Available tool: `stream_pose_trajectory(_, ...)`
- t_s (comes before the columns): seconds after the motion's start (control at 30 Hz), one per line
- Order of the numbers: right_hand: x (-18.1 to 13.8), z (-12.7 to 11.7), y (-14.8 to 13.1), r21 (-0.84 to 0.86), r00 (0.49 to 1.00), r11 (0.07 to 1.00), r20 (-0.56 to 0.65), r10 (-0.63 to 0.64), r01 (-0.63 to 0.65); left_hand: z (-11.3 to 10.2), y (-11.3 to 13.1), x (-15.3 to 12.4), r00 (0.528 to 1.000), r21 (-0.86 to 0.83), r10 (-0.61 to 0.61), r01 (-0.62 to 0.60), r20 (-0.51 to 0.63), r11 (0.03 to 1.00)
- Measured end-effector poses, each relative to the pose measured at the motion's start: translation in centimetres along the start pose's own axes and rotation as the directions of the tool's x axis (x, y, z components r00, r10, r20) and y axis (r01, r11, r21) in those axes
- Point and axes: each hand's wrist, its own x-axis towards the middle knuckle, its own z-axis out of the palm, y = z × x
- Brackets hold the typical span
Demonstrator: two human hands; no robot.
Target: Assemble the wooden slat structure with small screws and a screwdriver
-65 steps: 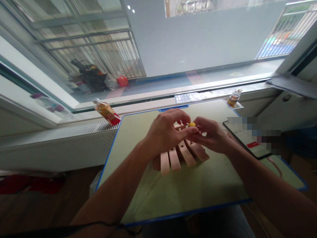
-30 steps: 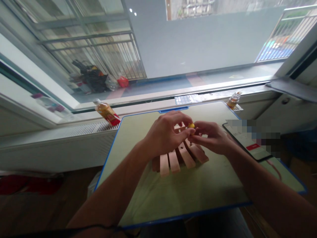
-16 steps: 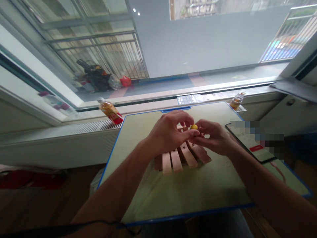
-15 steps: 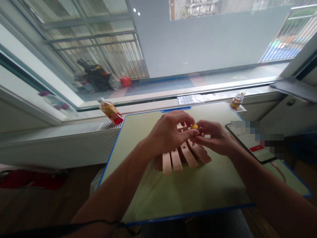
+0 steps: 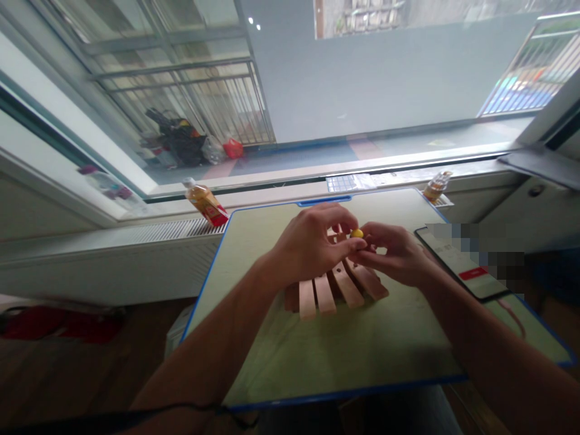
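A small yellow ball (image 5: 357, 234) shows between the fingertips of my two hands. My left hand (image 5: 312, 241) is closed in a pinch on it, thumb below and fingers curled above. From the other side, my right hand (image 5: 394, 251) pinches at the ball too, its thumb and fingertips meeting close to my left thumb. Right under the hands, several pale wooden slats (image 5: 347, 285) with small dark holes fan out side by side toward me. Their far ends are mostly covered by my hands.
The slats rest on a pale green, blue-edged table (image 5: 272, 356). A tablet (image 5: 457, 266) lies at its right. Beyond, a drink bottle (image 5: 206, 202) and another small bottle (image 5: 437, 186) stand near the window sill. A clear bottle with a purple cap (image 5: 106, 182) is at far left.
The whole view has shifted slightly. Both hands stay around the yellow ball with almost the same grip, and the wooden slats keep their place under them.
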Motion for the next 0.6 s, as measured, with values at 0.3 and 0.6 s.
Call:
stream_pose_trajectory(0.3, -0.1, -0.14, -0.43, -0.065, 1.0, 0.998, 0.001, -0.022, 0.022, -0.42, 0.26, -0.09, 0.998, -0.015, 0.015, -0.014, 0.059, 1.0)
stream_pose_trajectory(0.6, 0.09, -0.17, -0.23, 0.005, 1.0, 1.0, 0.01, 0.015, -0.015, -0.11, -0.02, 0.08, 1.0, -0.051, 0.016, -0.016, 0.007, 0.999)
